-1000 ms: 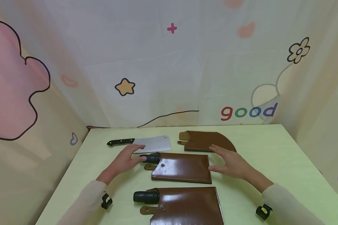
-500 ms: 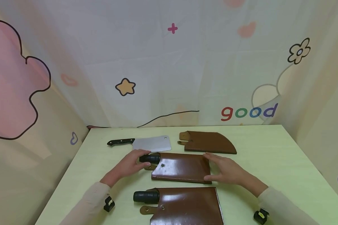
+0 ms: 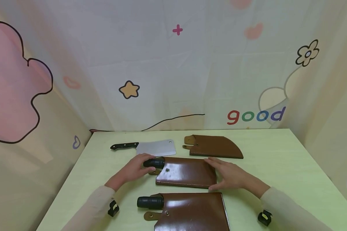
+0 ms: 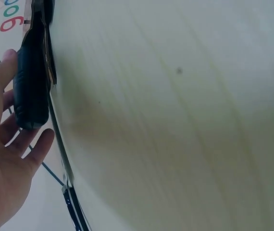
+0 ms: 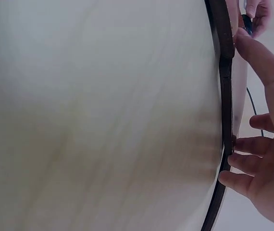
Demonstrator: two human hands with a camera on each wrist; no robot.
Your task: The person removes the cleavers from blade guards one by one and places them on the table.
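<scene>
Head: the left hand (image 3: 136, 168) and right hand (image 3: 232, 175) have moved inward, so we now have the middle sheath (image 3: 185, 172) on the table (image 3: 277, 170) framed from 2 ends. Left wrist: loose fingers, ungripped, about the black handle (image 4: 31, 82). Right wrist: relaxed fingers along an edge.

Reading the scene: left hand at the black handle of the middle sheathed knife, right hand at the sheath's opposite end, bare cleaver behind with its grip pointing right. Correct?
Not the grip: in the head view, the bare cleaver has its grip pointing left. The left hand, right hand and middle sheathed knife are as you said.
</scene>
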